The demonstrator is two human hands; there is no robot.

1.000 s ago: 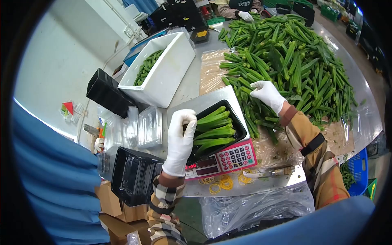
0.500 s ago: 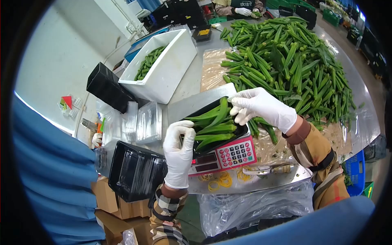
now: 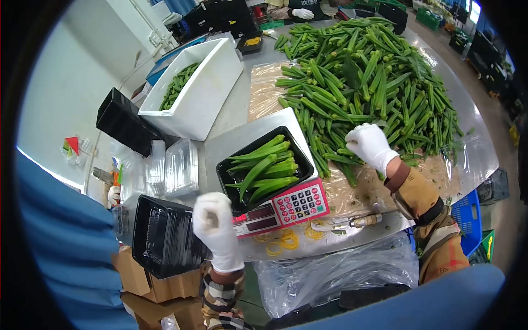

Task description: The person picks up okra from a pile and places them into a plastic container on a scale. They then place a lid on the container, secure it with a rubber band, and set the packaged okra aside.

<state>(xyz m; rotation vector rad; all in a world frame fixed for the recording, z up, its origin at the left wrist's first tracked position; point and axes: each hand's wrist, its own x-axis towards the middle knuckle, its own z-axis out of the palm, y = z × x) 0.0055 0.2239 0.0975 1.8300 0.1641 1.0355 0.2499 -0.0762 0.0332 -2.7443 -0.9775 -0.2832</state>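
Weighing the okra pods (image 3: 267, 168) probably works best with only their black tray (image 3: 304, 165) bearing on the scale (image 3: 302, 204) and the red readout (image 3: 240, 218), at the tray's seven o'clock, kept uncovered. The left hand (image 3: 213, 225) is curled near that readout, between seven and eight; the right hand (image 3: 371, 146), fingers bent, sits toward two-thirty, by the heap of okra (image 3: 368, 82) on the counter (image 3: 476, 124). They are well apart; I cannot tell whether either grips anything. Adding single pods, laid lengthwise, should make small corrections easier.
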